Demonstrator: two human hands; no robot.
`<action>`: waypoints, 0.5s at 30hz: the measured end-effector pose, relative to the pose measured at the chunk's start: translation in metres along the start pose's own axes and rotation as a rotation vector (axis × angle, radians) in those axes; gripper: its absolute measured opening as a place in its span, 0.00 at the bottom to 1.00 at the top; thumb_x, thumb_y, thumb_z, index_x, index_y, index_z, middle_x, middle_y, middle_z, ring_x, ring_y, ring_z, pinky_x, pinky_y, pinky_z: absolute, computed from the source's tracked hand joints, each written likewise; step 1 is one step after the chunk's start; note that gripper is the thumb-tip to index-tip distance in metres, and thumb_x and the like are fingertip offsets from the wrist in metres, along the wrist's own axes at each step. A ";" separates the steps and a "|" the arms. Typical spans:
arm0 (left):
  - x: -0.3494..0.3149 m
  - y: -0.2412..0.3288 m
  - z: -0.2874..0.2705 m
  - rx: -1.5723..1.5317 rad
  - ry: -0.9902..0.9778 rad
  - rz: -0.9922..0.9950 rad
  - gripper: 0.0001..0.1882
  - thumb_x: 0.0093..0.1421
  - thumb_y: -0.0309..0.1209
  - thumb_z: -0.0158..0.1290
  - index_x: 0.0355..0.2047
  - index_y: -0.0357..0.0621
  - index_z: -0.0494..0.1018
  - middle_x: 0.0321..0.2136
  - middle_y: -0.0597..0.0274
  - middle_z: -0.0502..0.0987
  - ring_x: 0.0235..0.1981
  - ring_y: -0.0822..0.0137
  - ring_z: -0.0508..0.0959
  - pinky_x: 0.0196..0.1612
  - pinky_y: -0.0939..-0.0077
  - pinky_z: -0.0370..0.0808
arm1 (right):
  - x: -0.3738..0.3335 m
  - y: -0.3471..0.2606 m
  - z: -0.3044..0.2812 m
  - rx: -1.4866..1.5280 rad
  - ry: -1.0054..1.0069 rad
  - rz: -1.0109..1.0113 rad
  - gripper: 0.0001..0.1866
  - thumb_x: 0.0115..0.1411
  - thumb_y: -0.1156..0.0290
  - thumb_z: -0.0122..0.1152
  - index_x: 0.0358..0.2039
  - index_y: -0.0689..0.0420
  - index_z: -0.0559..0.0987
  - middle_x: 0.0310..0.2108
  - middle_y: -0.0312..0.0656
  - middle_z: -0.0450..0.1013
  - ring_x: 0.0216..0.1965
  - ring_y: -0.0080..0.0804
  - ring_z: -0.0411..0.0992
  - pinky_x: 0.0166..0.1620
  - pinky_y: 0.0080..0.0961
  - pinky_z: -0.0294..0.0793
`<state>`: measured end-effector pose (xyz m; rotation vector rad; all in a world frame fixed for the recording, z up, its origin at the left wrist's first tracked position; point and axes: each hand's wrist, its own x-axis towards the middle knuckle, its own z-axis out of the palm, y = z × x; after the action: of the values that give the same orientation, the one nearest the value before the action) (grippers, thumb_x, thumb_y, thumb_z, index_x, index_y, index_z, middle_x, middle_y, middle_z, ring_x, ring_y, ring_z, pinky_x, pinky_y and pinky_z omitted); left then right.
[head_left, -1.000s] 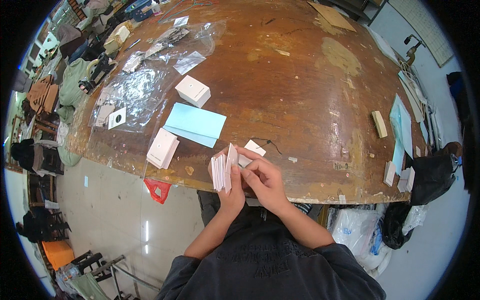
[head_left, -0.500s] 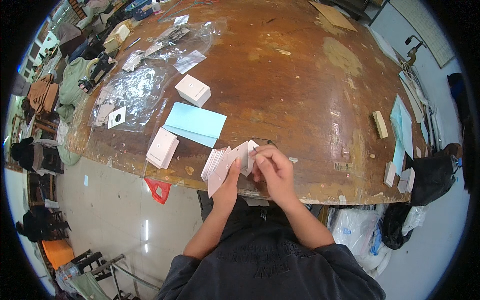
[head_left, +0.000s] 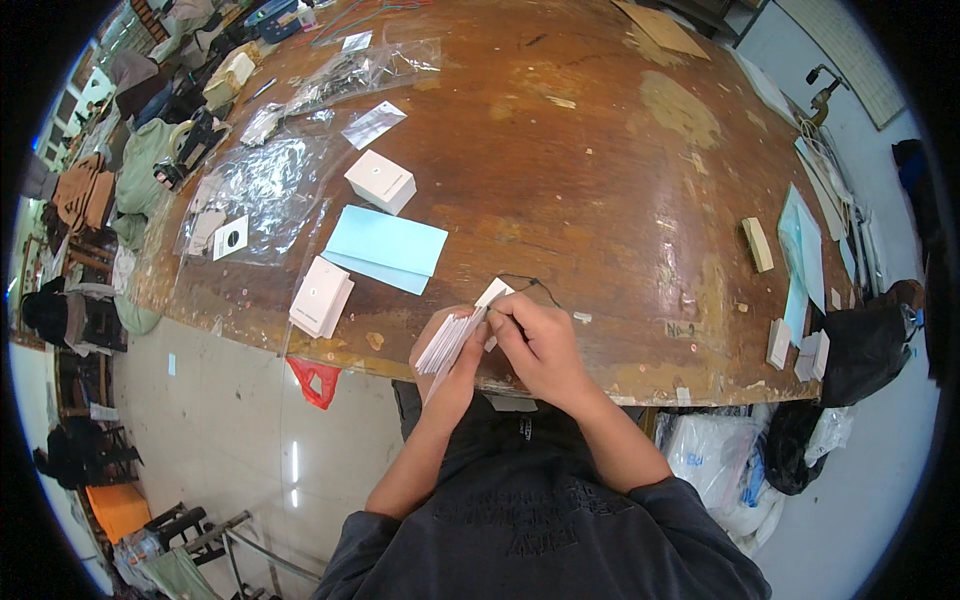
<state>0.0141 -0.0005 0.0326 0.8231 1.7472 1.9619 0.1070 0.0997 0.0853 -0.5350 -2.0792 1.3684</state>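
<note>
Two pink card stacks (head_left: 380,182); left grip (head_left: 457,380) holding one card bundle (head_left: 446,342); right grip (head_left: 541,348) narrow

Your scuffed brown wooden table (head_left: 580,200) has pale, worn patches. To your left, a stack of pale cards (head_left: 318,297) sits near the front edge, with a folded light-blue sheet (head_left: 390,245) just beside it and a second card stack (head_left: 380,180) beyond. Farther left you have clear plastic bags (head_left: 285,175). A dark cord (head_left: 545,290) lies before you; to your right rests a wooden-backed brush (head_left: 757,245).
</note>
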 end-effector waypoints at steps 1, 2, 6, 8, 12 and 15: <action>0.003 0.001 -0.002 0.055 -0.022 0.110 0.11 0.59 0.24 0.59 0.42 0.37 0.75 0.37 0.58 0.78 0.40 0.69 0.78 0.44 0.75 0.75 | 0.001 0.000 -0.003 -0.011 -0.031 0.019 0.03 0.61 0.77 0.54 0.31 0.63 0.74 0.23 0.48 0.72 0.24 0.44 0.74 0.30 0.32 0.71; 0.007 0.002 -0.005 0.117 -0.042 0.229 0.11 0.56 0.23 0.60 0.41 0.38 0.76 0.37 0.57 0.79 0.40 0.66 0.79 0.44 0.73 0.76 | 0.002 0.002 -0.006 -0.047 -0.029 -0.041 0.03 0.61 0.77 0.55 0.31 0.63 0.74 0.23 0.47 0.72 0.24 0.42 0.73 0.30 0.31 0.71; 0.028 0.004 -0.014 0.387 -0.108 0.736 0.15 0.44 0.23 0.62 0.35 0.43 0.79 0.35 0.57 0.79 0.40 0.55 0.80 0.42 0.66 0.78 | 0.002 0.011 -0.012 0.174 -0.078 0.030 0.02 0.61 0.77 0.56 0.33 0.63 0.74 0.24 0.37 0.70 0.26 0.28 0.70 0.32 0.24 0.69; 0.031 0.006 -0.019 0.566 -0.117 0.909 0.15 0.39 0.25 0.61 0.32 0.46 0.80 0.35 0.63 0.78 0.39 0.56 0.79 0.38 0.66 0.78 | -0.001 0.015 -0.012 0.444 -0.105 0.273 0.03 0.61 0.76 0.57 0.33 0.62 0.75 0.24 0.32 0.69 0.28 0.21 0.68 0.32 0.21 0.68; 0.027 0.006 -0.026 0.623 -0.252 1.032 0.17 0.39 0.27 0.60 0.34 0.47 0.79 0.35 0.63 0.78 0.37 0.59 0.79 0.37 0.66 0.77 | 0.004 0.018 -0.014 0.207 -0.046 0.357 0.09 0.61 0.71 0.57 0.26 0.63 0.75 0.19 0.37 0.68 0.25 0.18 0.65 0.28 0.24 0.66; 0.015 0.005 -0.018 0.367 -0.287 0.777 0.15 0.43 0.25 0.62 0.34 0.38 0.78 0.36 0.54 0.79 0.39 0.56 0.80 0.39 0.65 0.78 | 0.031 0.023 -0.035 -0.157 0.214 0.294 0.15 0.61 0.68 0.60 0.21 0.64 0.75 0.15 0.40 0.67 0.22 0.18 0.64 0.27 0.24 0.65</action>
<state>-0.0087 -0.0056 0.0392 2.0470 1.7806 1.7905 0.1074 0.1518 0.0821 -1.0422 -1.9975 1.2451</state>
